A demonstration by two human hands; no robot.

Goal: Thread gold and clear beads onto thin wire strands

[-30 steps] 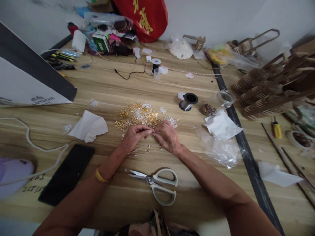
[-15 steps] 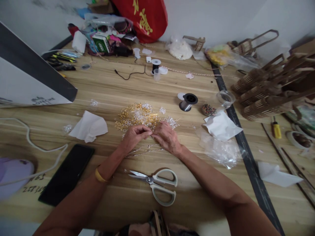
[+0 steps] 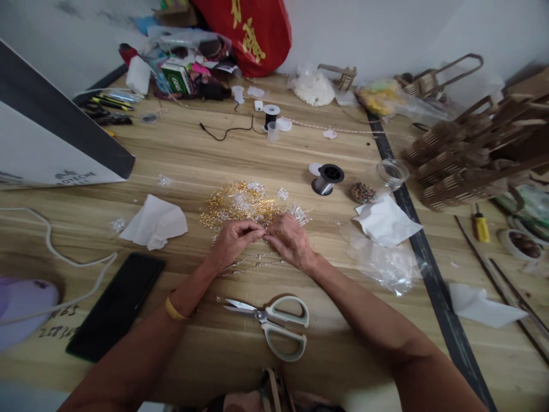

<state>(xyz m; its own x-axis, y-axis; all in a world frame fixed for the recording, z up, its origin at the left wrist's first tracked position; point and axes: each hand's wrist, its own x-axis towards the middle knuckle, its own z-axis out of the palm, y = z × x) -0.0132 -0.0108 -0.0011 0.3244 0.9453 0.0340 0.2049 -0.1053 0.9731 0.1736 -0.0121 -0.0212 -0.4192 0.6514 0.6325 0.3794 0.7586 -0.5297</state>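
My left hand [image 3: 234,240] and my right hand [image 3: 290,240] meet fingertip to fingertip at the near edge of a pile of small gold and silver metal rings and pins [image 3: 244,205] on the wooden table [image 3: 206,160]. Both hands are pinched closed on something tiny that I cannot make out. Thin beaded chains [image 3: 253,264] trail from under the hands toward me. A yellow band sits on my left wrist. Grey-handled scissors [image 3: 274,320] lie shut on the table just below my hands.
A black phone [image 3: 115,306] and a crumpled tissue [image 3: 155,220] lie to the left. A wire spool [image 3: 326,178], a bead lid [image 3: 363,191], a glass jar [image 3: 392,170] and a plastic bag [image 3: 381,257] lie to the right. Wooden baskets [image 3: 467,154] stand far right, clutter at the back.
The hands stay pinched together at the same spot, with only slight finger shifts. The view has tilted a little.
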